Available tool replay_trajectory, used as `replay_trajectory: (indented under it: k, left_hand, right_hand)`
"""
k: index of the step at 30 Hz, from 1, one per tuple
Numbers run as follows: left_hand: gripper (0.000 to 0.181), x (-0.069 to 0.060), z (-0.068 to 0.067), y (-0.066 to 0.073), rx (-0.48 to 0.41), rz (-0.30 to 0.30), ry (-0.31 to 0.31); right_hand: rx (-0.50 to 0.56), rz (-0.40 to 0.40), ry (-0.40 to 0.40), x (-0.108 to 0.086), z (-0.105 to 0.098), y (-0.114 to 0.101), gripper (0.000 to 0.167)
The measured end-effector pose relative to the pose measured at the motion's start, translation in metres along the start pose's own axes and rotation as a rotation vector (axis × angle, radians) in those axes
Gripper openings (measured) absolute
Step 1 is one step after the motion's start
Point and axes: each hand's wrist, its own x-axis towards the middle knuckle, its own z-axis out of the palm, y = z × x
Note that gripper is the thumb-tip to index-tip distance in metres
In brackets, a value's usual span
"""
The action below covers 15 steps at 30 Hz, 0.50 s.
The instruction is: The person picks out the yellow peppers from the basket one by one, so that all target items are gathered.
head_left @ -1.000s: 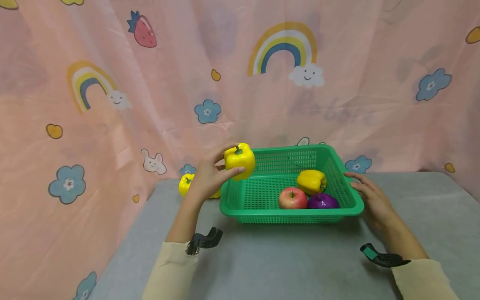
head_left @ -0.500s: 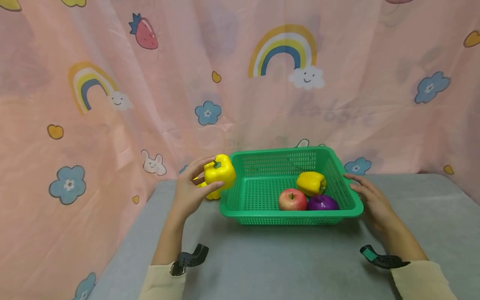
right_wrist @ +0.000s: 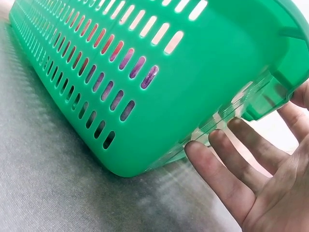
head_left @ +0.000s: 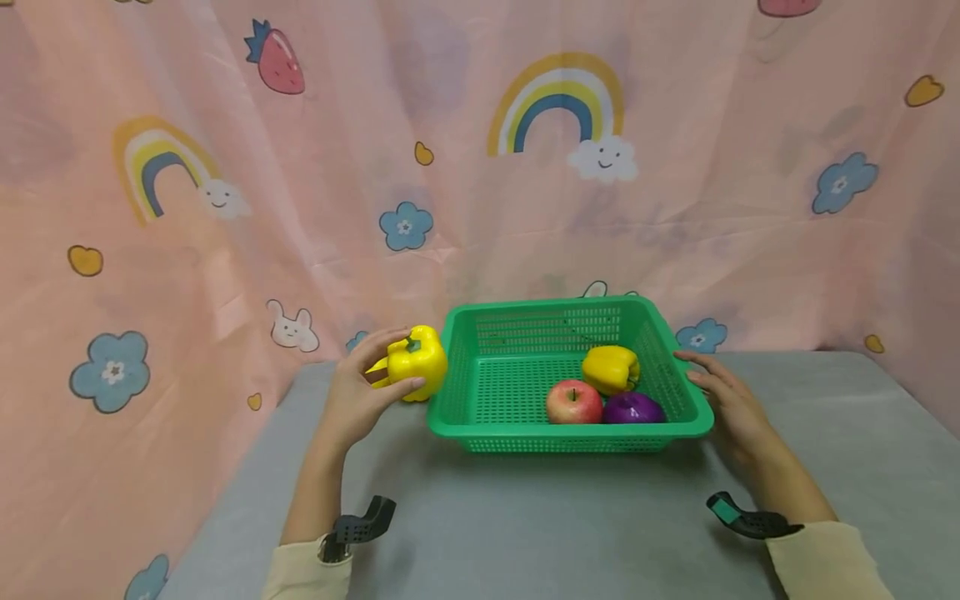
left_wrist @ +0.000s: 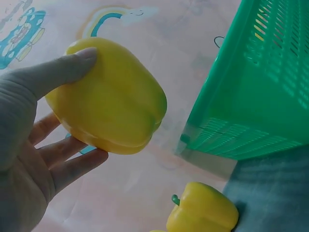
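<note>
Yellow, glossy plastic-looking bell pepper with a green stem (head_left: 426, 360): the left hand (head_left: 354, 407) is pinching it between thumb and fingers, holding it up just beside the left end of a green perforated plastic basket (head_left: 570, 431); left wrist view is showing a gap to the wall. Right hand (head_left: 738, 417): fingers are spread, touching the basket's right end.

Inside the basket, toward its right, a red-and-yellow apple (head_left: 573, 402) is sitting beside a shiny purple rounded item (head_left: 633, 408) (kind uncertain); a second yellow pepper (head_left: 610, 370) is lying behind them. Outside, near the left end, a loose yellow pepper (left_wrist: 203, 210) is resting, apparently on the grey desk (head_left: 555, 517). Pink printed cloth (head_left: 337, 183) is hanging behind.

Risks (judged): smooth skin and a light pinch could be letting the held pepper twist or drop; a low swing could be clipping the rim or rolling the loose pepper; uneven right-hand pressure could be sliding the basket.
</note>
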Motion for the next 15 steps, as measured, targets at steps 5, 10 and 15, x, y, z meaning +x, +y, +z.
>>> replay_trajectory:
  k: [5,10,15]
  left_hand:
    - [0.056,-0.0014,-0.0033,0.0008,0.005,-0.014,-0.007]
    - [0.055,-0.0005,-0.0058,-0.0009,0.000,-0.021,-0.020]
    - [0.056,-0.0002,-0.0105,-0.0067,0.002,-0.055,-0.033]
  right_hand:
    - [0.014,-0.013,-0.008,0.0005,-0.0017,0.0024,0.032]
    - [0.014,-0.008,-0.002,0.0003,-0.0016,0.0025,0.032]
    - [0.008,0.002,0.002,0.0007,0.0000,0.0013,0.032]
